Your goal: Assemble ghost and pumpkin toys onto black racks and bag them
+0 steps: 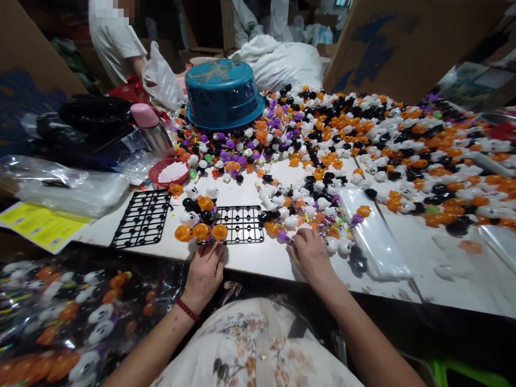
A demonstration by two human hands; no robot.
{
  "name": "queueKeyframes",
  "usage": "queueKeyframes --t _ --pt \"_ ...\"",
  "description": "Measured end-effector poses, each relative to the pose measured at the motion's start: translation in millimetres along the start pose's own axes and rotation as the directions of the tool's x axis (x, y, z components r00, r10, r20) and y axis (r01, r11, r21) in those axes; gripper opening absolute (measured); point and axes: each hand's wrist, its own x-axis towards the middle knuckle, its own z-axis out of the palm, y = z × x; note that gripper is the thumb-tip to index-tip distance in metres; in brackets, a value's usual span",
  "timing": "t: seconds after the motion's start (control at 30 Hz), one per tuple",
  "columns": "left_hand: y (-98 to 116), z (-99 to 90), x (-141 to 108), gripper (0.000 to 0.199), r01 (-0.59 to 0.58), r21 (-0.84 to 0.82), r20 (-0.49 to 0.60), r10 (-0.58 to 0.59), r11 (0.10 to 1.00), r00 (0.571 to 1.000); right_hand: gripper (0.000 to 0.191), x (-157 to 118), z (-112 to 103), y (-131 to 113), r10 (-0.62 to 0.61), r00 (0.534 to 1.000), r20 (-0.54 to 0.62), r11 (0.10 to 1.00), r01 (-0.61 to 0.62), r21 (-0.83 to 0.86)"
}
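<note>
My left hand (205,267) is at the table's near edge, its fingers curled together on the front rim of a black plastic grid (244,224). Orange pumpkin toys (202,232), white ghost toys (188,217) and black pieces sit in rows on the grid's left part. My right hand (311,255) is closed at the front of a mixed pile, fingertips on a small purple-topped toy (284,236); what lies beneath the fingers is hidden. White ghost pieces (332,244) lie just right of that hand. Another black grid (142,219) lies to the left, bare.
A large heap of orange, black and white toys (363,129) covers the back and right. An upturned blue basket (223,94) stands behind. Clear plastic bags (374,236), a red bowl of white bits (169,172) and a pink-capped flask (151,126) flank the work area. A person (115,48) stands behind.
</note>
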Motion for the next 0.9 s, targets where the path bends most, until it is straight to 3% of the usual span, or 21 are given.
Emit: queueKeyframes --t 0.1,0.17,0.27,0.33,0.47,0.6,0.7,0.83,0.9 --pt "3.1 -6.6 -0.4 0.042 0.005 -0.027 0.039 -0.004 1.0 0.999 0.011 -0.3 6.9 -4.2 -0.001 1.0 0.007 0.999 0.001 -0.042" --pt "8.4 -20.6 0.5 0.039 0.005 -0.06 0.017 -0.004 0.998 1.0 0.014 3.1 5.1 -8.9 -0.005 1.0 -0.013 1.0 0.005 0.007" --pt "20.5 -57.5 8.8 0.04 -0.019 -0.109 -0.109 0.007 0.994 0.994 0.019 16.2 -9.6 -18.0 -0.028 0.999 -0.034 0.972 0.035 0.234" --pt "27.5 -85.6 22.9 0.046 -0.047 -0.093 -0.178 0.03 0.995 0.984 0.02 32.0 -22.0 -27.2 -0.049 0.998 -0.029 0.904 0.057 0.424" --pt "25.8 -121.2 67.1 0.052 -0.079 -0.034 -0.122 0.074 0.996 0.99 0.018 75.6 -30.6 -53.1 -0.14 0.99 0.009 0.772 0.104 0.628" --pt "10.4 -119.2 102.4 0.044 -0.121 -0.061 0.06 0.124 0.991 0.99 0.012 113.9 -17.6 -79.2 -0.168 0.982 0.085 0.714 0.062 0.697" --pt "1.4 -108.7 110.7 0.043 -0.144 -0.082 0.179 0.157 0.986 0.971 0.014 129.7 -12.7 -93.6 -0.133 0.98 0.151 0.678 -0.021 0.734" --pt "-3.2 -99.4 110.0 0.053 -0.18 -0.1 0.232 0.199 0.978 0.952 0.008 137.9 -20.2 -106.3 -0.19 0.962 0.196 0.646 -0.028 0.763" --pt "-3.1 -98.1 110.4 0.059 -0.195 -0.105 0.224 0.214 0.975 0.951 0.014 139.8 -25.5 -110.5 -0.231 0.955 0.186 0.645 0.008 0.764"
